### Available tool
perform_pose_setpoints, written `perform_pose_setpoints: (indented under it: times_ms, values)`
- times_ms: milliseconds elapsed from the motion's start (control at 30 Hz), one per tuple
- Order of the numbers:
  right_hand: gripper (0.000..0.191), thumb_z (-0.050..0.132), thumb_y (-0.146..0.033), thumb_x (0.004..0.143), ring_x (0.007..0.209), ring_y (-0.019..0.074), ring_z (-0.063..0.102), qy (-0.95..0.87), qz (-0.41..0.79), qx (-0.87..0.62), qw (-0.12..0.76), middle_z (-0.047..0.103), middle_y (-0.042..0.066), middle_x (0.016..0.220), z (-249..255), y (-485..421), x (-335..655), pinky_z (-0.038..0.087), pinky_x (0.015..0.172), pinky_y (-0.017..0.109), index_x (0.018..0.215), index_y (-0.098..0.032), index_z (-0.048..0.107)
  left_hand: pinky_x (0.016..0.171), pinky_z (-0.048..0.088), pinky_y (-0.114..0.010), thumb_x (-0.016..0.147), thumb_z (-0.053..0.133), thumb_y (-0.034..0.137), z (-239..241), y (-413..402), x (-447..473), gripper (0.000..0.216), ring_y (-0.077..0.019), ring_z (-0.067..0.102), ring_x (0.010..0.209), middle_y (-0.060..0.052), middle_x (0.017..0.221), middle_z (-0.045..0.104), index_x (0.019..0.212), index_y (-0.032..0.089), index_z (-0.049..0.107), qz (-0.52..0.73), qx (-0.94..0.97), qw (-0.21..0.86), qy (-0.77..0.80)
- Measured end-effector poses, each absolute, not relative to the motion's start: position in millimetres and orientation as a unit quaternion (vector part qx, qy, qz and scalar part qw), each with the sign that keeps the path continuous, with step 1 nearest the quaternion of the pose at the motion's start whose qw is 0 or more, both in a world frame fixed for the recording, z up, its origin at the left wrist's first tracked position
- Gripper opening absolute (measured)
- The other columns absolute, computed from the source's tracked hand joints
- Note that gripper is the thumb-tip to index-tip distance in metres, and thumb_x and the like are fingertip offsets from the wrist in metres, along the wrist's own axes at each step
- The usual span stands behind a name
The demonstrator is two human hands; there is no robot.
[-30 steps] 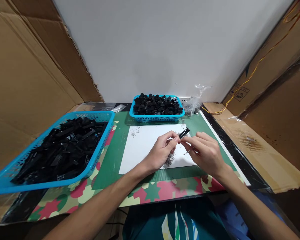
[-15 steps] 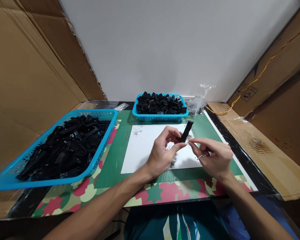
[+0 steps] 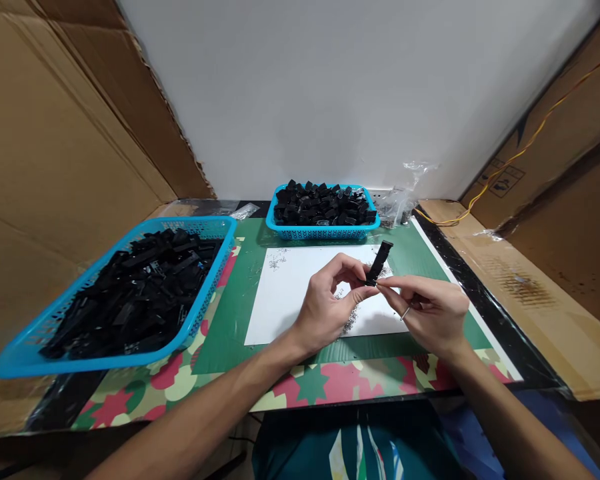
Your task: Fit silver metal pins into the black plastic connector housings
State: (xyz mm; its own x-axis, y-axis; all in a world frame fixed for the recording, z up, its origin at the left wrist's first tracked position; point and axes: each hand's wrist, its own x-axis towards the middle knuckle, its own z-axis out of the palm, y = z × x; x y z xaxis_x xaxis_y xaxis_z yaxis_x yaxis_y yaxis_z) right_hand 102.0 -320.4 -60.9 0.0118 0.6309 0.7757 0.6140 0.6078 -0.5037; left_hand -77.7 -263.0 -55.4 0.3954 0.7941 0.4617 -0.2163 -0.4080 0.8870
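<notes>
My left hand [image 3: 329, 303] is closed on a black plastic part [image 3: 380, 261], gripping its lower end between thumb and fingers. The long arm of the part sticks up, tilted to the right. My right hand [image 3: 429, 313], with a ring on one finger, pinches at the part's lower end; whatever is between its fingertips is too small to name. Both hands are above a white sheet [image 3: 290, 300], on which small metal pieces [image 3: 350, 319] lie in loose piles, some hidden behind my hands.
At left stands a blue basket [image 3: 225, 267] heaped with long black parts. A smaller blue basket [image 3: 325, 232] of black pieces is at the back, beside clear plastic bags [image 3: 397, 203]. Cardboard walls [image 3: 55, 113] flank the table; a yellow wire [image 3: 523, 157] hangs at right.
My right fingertips have come against the lower end of the black part, where a small gap showed before. The left hand keeps its grip, and the view has shifted slightly.
</notes>
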Motion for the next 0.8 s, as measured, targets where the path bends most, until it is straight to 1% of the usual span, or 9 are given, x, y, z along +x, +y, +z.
perform_pose_setpoints:
  times_ms: [67, 200, 433, 633, 733, 800]
  values:
    - [0.011, 0.076, -0.014, 0.090, 0.047, 0.0079, 0.039, -0.702, 0.027, -0.450, 0.551, 0.047, -0.008, 0.055, -60.9, -320.3, 103.4, 0.034, 0.046, 0.022, 0.096, -0.022, 0.080, 0.084, 0.056, -0.025, 0.084, 0.084, 0.019, -56.0, -262.0, -78.2, 0.024, -0.0137, 0.067, 0.088, -0.002, 0.095, 0.066, 0.089, 0.017, 0.060, 0.507, 0.668, 0.500, 0.216]
    - [0.007, 0.076, -0.018, 0.091, 0.049, 0.0089, 0.037, -0.693, 0.068, -0.468, 0.545, 0.043, -0.008, 0.055, -58.7, -320.9, 105.1, 0.034, 0.047, 0.023, 0.094, -0.022, 0.082, 0.082, 0.056, -0.024, 0.082, 0.087, 0.021, -57.1, -260.7, -78.9, 0.027, -0.0136, 0.067, 0.088, -0.003, 0.095, 0.068, 0.092, 0.017, 0.062, 0.504, 0.666, 0.507, 0.214]
    - [0.006, 0.078, -0.024, 0.088, 0.047, 0.0094, 0.038, -0.660, 0.120, -0.481, 0.564, 0.042, -0.007, 0.051, -53.2, -323.0, 103.0, 0.034, 0.046, 0.024, 0.086, -0.022, 0.083, 0.083, 0.056, -0.027, 0.080, 0.089, 0.027, -55.7, -262.9, -78.7, 0.031, -0.0157, 0.068, 0.090, -0.003, 0.094, 0.068, 0.092, 0.017, 0.063, 0.504, 0.655, 0.518, 0.219]
    - [0.005, 0.080, -0.023, 0.086, 0.046, 0.0099, 0.043, -0.648, 0.163, -0.480, 0.569, 0.051, -0.005, 0.049, -52.4, -322.0, 103.3, 0.037, 0.046, 0.024, 0.084, -0.021, 0.084, 0.082, 0.056, -0.029, 0.078, 0.091, 0.036, -54.5, -266.8, -79.0, 0.035, -0.0178, 0.069, 0.091, -0.005, 0.094, 0.070, 0.090, 0.017, 0.063, 0.499, 0.643, 0.537, 0.222]
    - [0.003, 0.081, -0.022, 0.085, 0.048, 0.0110, 0.050, -0.646, 0.195, -0.466, 0.573, 0.060, -0.003, 0.053, -52.2, -320.6, 103.8, 0.041, 0.047, 0.024, 0.083, -0.022, 0.084, 0.081, 0.055, -0.029, 0.078, 0.091, 0.036, -52.4, -268.3, -79.5, 0.034, -0.0190, 0.070, 0.094, -0.007, 0.099, 0.072, 0.088, 0.016, 0.064, 0.494, 0.641, 0.543, 0.224]
    - [0.004, 0.081, -0.020, 0.085, 0.051, 0.0116, 0.055, -0.649, 0.195, -0.461, 0.574, 0.066, -0.002, 0.059, -52.0, -320.2, 104.1, 0.043, 0.048, 0.024, 0.085, -0.024, 0.084, 0.078, 0.052, -0.028, 0.079, 0.090, 0.034, -51.9, -267.7, -79.9, 0.032, -0.0178, 0.069, 0.092, -0.007, 0.100, 0.073, 0.089, 0.016, 0.065, 0.489, 0.642, 0.546, 0.226]
